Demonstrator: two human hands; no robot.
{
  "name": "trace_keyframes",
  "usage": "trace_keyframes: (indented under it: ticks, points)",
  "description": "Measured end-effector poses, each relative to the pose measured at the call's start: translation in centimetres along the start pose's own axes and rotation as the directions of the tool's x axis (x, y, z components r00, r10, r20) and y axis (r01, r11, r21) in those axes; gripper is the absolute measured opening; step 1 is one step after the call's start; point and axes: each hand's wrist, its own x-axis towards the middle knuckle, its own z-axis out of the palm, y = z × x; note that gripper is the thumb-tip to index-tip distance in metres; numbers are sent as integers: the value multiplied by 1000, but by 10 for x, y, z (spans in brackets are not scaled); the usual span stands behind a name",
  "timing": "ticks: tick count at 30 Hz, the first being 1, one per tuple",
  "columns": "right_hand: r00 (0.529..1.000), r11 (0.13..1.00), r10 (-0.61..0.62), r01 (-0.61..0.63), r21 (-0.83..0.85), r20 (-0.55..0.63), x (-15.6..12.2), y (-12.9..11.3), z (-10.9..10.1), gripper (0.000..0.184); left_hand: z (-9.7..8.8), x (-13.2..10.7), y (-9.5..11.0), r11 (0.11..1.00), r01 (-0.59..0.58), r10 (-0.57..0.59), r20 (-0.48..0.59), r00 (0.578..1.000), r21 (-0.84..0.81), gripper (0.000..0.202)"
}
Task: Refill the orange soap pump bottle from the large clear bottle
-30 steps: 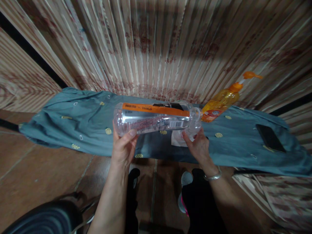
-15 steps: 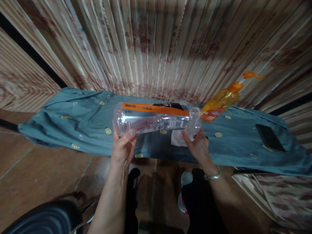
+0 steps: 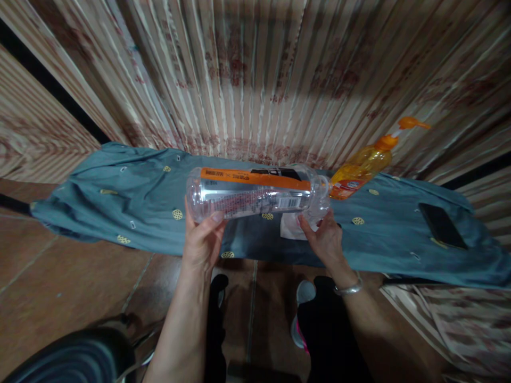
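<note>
A large clear plastic bottle (image 3: 255, 194) with an orange and silver label is held on its side above the cloth-covered surface. Its mouth points right. My left hand (image 3: 203, 234) grips the base end, thumb on the near side and the other fingers mostly hidden behind. Close under the bottle's neck, my right hand (image 3: 325, 234) has its fingers round a clear plastic container (image 3: 318, 206). The bottle's neck partly covers that container, so its full shape is hidden. Below my right fingertips lies a white tissue (image 3: 290, 227).
Just beyond the bottle's mouth stands a yellow pump bottle (image 3: 357, 167) with an orange pump head. A dark phone (image 3: 442, 225) lies on the green cloth (image 3: 147, 197) at the right. Pleated curtains (image 3: 255, 80) hang behind. A black round stool (image 3: 67, 356) is at lower left.
</note>
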Motion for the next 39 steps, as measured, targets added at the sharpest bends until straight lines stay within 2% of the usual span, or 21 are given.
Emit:
trace_keyframes:
  ticks: [7,17,32,39]
  points:
    - [1000,999,-27,26,-22,-14,0,2,2,75,2,0,0,1000,8,-8,-6,1000,-21,89]
    - [1000,1000,-3,3,-11,-9,0,1,1,79,4,-1,0,1000,0,-1,-39,999,-27,83]
    - [1000,1000,30,-30,-1,8,0,1,0,68,4,-1,0,998,2,-5,-56,998,-55,83]
    - [1000,1000,5,-5,9,-7,0,2,1,68,2,0,0,1000,-3,3,-5,1000,3,83]
